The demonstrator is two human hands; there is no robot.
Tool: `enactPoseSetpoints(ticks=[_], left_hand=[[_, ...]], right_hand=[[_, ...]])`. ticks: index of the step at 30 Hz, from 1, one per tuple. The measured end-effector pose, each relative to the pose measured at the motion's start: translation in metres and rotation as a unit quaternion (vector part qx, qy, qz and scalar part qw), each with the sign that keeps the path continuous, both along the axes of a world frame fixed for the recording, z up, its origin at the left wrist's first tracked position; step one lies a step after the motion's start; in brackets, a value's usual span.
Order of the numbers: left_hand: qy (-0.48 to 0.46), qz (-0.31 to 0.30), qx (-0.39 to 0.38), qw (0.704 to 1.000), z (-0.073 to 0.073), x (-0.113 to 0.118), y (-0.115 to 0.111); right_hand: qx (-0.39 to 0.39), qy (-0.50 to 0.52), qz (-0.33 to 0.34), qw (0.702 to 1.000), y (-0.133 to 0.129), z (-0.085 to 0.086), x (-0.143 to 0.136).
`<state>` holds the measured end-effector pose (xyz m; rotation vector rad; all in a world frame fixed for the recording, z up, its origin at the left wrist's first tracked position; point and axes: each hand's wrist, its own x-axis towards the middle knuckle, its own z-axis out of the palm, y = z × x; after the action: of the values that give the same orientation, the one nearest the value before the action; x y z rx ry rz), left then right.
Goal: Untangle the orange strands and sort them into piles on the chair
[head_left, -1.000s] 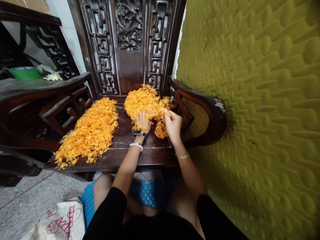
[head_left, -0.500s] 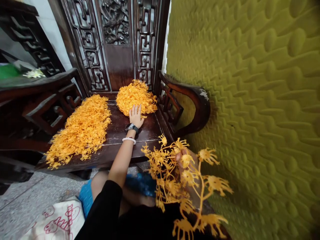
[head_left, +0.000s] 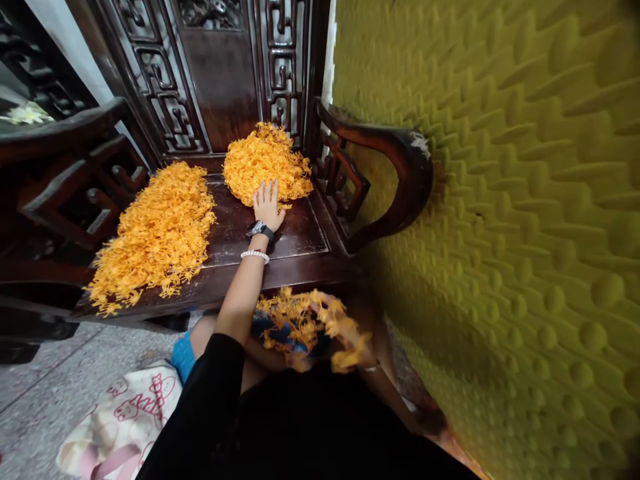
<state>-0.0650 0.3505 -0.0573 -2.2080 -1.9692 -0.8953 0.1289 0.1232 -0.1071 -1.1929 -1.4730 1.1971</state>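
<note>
My left hand (head_left: 269, 208), with a watch (head_left: 261, 229) and a beaded bracelet (head_left: 255, 255) on its wrist, lies with spread fingers on the front edge of a rounded pile of orange plastic flower pieces (head_left: 267, 157). Low over my lap, my right hand (head_left: 345, 327) is closed on a bunch of orange plastic flower sprigs (head_left: 295, 323). Motion blurs that bunch, and it partly covers the fingers. A longer heap of the same orange pieces (head_left: 155, 233) spreads over the left side of the wooden seat (head_left: 240, 233).
A dark carved chair armrest (head_left: 400, 180) curves out at the right, close to a textured yellow-green wall (head_left: 500, 200). Another armrest (head_left: 70, 137) flanks the left heap. On the speckled floor (head_left: 35, 400) sits a white cloth bag with red drawings (head_left: 135, 400).
My right hand has moved left and away from the camera, bringing the orange sprigs down over my lap. My left hand stays on the rounded pile. The view has tilted downward.
</note>
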Motion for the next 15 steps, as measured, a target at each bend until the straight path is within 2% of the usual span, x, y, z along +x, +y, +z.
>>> enactPoseSetpoints(ticks=[4,7,11,15], left_hand=[[0.002,-0.004,-0.007,1.0,0.0,-0.002,0.001],[-0.004,-0.01,-0.007,1.0,0.0,-0.003,0.002],[-0.019,-0.015,-0.007,1.0,-0.002,-0.004,0.003],[-0.035,-0.027,0.008,0.999,-0.003,-0.004,0.003]], right_hand=[[-0.023,-0.088,0.072,0.993,0.011,-0.055,-0.002],[-0.018,-0.149,0.082,0.985,0.019,-0.082,-0.005],[-0.017,-0.236,0.083,0.968,0.031,-0.103,-0.016],[-0.035,-0.322,0.101,0.941,0.038,-0.113,-0.033]])
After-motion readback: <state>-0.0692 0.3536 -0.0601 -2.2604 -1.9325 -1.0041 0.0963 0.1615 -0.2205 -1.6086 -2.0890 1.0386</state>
